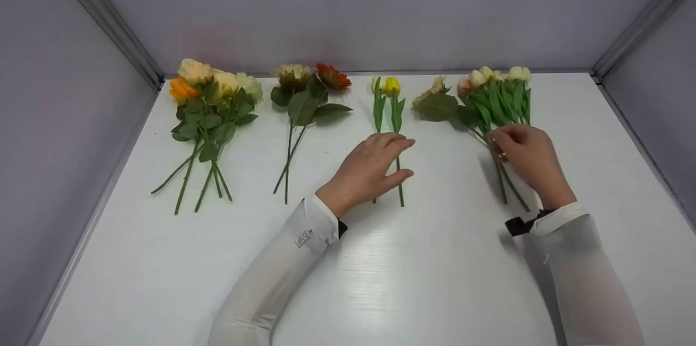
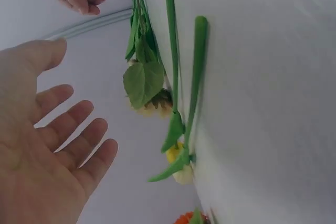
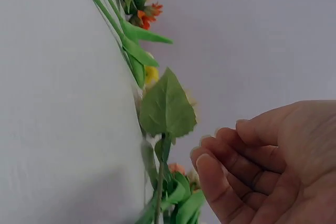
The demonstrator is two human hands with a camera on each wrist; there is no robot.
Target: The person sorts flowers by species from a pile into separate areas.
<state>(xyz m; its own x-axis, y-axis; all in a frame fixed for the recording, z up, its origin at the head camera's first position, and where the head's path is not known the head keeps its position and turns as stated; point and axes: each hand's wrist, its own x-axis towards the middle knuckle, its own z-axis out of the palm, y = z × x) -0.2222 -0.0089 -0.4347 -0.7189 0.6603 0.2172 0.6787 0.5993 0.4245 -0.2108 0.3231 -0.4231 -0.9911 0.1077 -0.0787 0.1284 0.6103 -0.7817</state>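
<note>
My left hand (image 1: 370, 172), fingers apart and holding nothing, hovers over the stems of a yellow tulip (image 1: 392, 86) and a white tulip (image 1: 377, 84). In the left wrist view both green stems (image 2: 199, 51) lie apart from the fingers. Beside the bunch of pale tulips (image 1: 497, 97) is my right hand (image 1: 530, 155), its fingers loosely bent above the stems. The right wrist view shows nothing between those fingers, with a broad-leaved stem (image 3: 159, 182) just beside them. A cream flower (image 1: 436, 87) with a large leaf lies left of that bunch.
Cream and orange flowers (image 1: 212, 85) lie in a group at the far left of the white table (image 1: 163, 280). Right of them, a red-orange flower (image 1: 333, 77) and a cream one (image 1: 293, 72) have crossed stems. Grey panels (image 1: 359, 14) wall the back and sides.
</note>
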